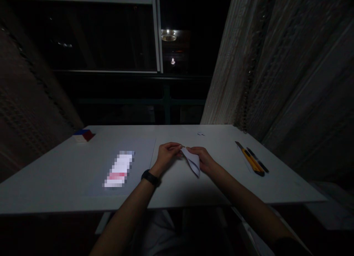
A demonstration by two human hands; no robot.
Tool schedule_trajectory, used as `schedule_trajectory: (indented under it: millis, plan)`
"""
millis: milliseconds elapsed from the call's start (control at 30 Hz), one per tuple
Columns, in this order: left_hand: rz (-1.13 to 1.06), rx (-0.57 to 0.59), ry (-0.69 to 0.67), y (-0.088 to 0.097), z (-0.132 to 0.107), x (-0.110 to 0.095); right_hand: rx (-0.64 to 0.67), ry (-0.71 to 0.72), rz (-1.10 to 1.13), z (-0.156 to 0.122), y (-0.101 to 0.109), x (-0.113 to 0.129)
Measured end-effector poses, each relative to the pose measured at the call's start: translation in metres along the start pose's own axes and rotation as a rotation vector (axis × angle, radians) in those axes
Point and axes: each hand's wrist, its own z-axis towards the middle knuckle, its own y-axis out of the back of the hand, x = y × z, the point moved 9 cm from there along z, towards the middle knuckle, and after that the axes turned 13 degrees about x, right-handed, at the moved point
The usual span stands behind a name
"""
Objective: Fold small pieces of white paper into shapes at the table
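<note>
A folded sheet of white paper (193, 162) is held above the white table between both hands. With its fingertips pinched, my left hand (168, 152) grips the paper's upper tip. On the other side, my right hand (203, 158) is closed on the right edge, thumb near the same tip. The paper's layers part slightly towards its lower corner, which hangs downward. A dark watch (151, 177) is on my left wrist. Some of the fingers behind the paper are hidden.
On the white table (177, 193), a lit phone with a blurred screen (119, 170) lies at left on a paper sheet (143, 147). A puzzle cube (83, 135) sits far left. At right are a yellow box cutter (250, 159) and a black pen (257, 160). Small paper scraps (201, 134) lie behind.
</note>
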Motion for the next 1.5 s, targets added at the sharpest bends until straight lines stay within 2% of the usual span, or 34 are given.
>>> schedule_trajectory:
  millis: [433, 900, 1500]
  plan:
    - [-0.009, 0.006, 0.017, 0.0018, 0.0002, 0.0019, 0.022, -0.012, -0.027, 0.0022, 0.0017, -0.0038]
    - [0.032, -0.020, 0.034, 0.0030, -0.0010, 0.0003, -0.017, 0.020, -0.079, -0.0009, 0.0002, 0.0026]
    - [0.024, -0.050, 0.042, 0.0061, 0.0005, 0.0028, 0.003, 0.007, -0.020, 0.0008, 0.0012, -0.0004]
